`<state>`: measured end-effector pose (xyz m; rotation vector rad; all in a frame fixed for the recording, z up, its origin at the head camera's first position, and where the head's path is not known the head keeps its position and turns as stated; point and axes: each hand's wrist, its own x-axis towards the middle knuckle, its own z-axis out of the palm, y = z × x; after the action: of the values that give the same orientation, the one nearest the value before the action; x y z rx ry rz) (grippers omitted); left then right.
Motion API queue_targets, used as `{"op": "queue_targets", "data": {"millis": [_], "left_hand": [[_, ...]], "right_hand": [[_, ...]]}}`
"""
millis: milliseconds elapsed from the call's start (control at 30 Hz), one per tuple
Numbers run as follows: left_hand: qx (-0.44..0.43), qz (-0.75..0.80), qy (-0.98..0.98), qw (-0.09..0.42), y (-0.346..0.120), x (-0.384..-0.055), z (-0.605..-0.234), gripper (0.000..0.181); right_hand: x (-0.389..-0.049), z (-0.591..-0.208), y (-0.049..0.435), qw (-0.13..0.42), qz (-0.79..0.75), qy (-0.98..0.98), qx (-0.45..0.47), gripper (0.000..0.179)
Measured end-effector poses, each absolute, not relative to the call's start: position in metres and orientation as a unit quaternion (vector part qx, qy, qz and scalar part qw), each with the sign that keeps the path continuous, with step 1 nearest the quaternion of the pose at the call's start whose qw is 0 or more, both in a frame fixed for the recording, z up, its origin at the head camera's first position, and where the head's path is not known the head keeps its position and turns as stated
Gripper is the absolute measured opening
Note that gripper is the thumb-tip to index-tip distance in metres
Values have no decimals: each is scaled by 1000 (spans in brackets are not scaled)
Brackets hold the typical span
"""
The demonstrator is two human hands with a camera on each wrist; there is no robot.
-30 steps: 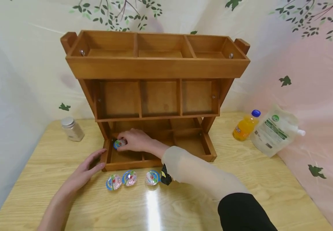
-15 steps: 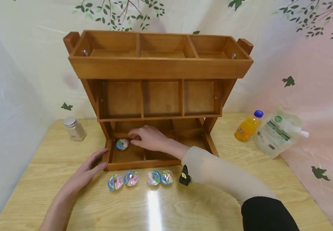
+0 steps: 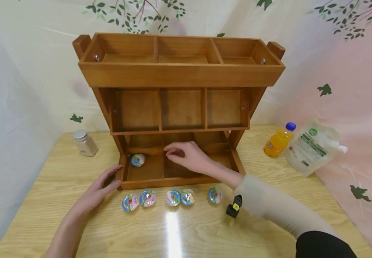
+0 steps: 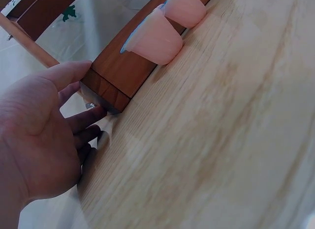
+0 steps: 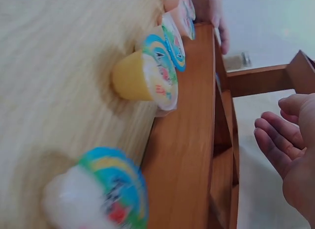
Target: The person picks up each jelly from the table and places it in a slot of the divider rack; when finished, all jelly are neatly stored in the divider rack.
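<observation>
Right hand hovers, loosely curled and empty; left hand rests relaxed against the tray. Between them, one cup (placed, I'd judge!); fetching another would call for the right hand reaching bodyward to the row of cups.

My head view: from above, forward and down onto the tabletop, whole rack framed. Left wrist view: near, tilted, past my left hand to the rack's front left corner. Right wrist view: near, rolled sideways, facing the tabletop's left edge. Both wrist views share two pink cups.
</observation>
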<state>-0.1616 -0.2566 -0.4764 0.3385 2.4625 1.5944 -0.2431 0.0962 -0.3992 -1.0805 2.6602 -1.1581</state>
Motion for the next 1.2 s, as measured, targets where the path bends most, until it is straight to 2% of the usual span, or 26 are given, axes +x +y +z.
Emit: {"op": "queue_targets", "data": {"millis": [167, 367, 633, 1200], "left_hand": [[103, 541, 829, 102, -255, -161, -475, 61], [93, 543, 827, 113, -255, -161, -476, 62], [96, 540, 829, 109, -255, -161, -479, 61], [96, 536, 832, 107, -255, -163, -479, 61]], "right_hand": [[-228, -403, 125, 6, -387, 851, -355, 27], [-205, -411, 156, 27, -408, 838, -361, 30], [-182, -421, 183, 42, -399, 814, -420, 34], [-166, -443, 231, 99, -304, 860, -398, 54]]}}
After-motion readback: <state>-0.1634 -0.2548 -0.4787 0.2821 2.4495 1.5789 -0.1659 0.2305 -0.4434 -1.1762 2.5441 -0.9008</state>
